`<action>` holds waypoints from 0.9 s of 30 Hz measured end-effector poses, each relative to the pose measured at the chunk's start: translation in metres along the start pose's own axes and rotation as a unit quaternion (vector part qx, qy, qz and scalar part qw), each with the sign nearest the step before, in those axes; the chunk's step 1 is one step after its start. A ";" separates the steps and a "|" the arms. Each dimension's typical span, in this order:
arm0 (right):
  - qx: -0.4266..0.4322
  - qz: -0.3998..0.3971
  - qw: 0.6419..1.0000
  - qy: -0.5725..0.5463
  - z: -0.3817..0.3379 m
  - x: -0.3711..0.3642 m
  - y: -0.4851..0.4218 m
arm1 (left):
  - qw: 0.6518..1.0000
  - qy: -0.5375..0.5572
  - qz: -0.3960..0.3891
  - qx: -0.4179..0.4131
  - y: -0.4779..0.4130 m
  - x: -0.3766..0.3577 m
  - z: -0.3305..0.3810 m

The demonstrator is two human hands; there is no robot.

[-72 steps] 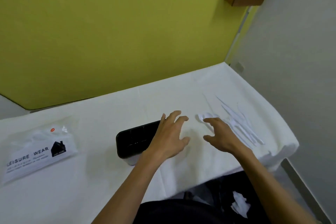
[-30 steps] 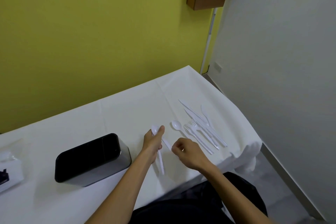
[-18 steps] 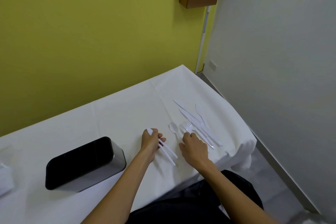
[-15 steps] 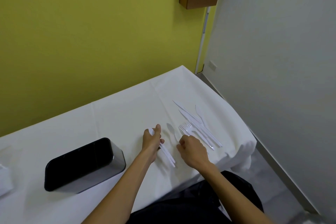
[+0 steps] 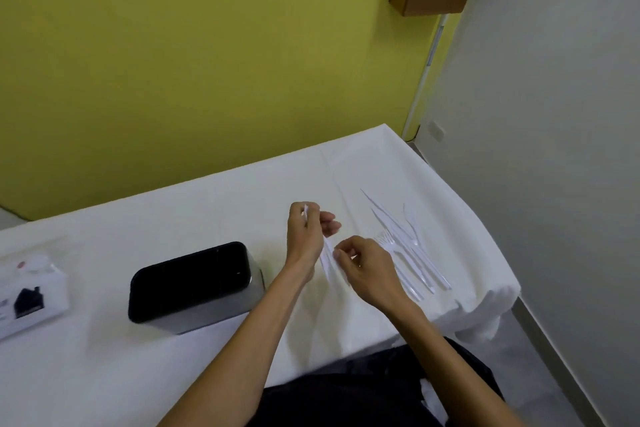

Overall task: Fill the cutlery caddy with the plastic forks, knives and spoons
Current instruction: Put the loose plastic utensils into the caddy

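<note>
White-clothed table [image 5: 207,211], yellow-green wall behind. Black oblong cutlery caddy [image 5: 194,279]: no utensil visible inside. Just right of the caddy, left hand [image 5: 304,236] grasps a small bundle of white plastic utensils [image 5: 327,258]; right hand [image 5: 369,270] pinches its lower end. Loose white plastic forks and knives [image 5: 405,246] lie farther right. Judgement: filling not begun.

No text can be read; the white packet [image 5: 33,288] at the left edge shows only a black house logo, its lettering cropped.
</note>
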State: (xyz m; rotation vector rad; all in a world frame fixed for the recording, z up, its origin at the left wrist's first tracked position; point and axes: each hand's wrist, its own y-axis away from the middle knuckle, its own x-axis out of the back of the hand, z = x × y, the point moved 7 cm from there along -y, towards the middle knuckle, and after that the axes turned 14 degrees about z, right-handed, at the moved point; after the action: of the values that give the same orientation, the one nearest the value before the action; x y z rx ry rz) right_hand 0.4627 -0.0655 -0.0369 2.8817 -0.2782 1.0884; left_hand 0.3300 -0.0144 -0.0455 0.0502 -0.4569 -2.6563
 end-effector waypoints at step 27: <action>0.357 -0.004 0.914 0.191 -0.157 -0.157 0.061 | 0.923 -0.039 0.337 -0.184 -0.019 0.290 0.042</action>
State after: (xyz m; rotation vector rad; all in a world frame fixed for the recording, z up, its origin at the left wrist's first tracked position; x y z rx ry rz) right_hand 0.2338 -0.0853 -0.0236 3.0973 0.2024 2.0742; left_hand 0.0561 -0.1103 -0.0014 -0.2805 0.0222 -2.0177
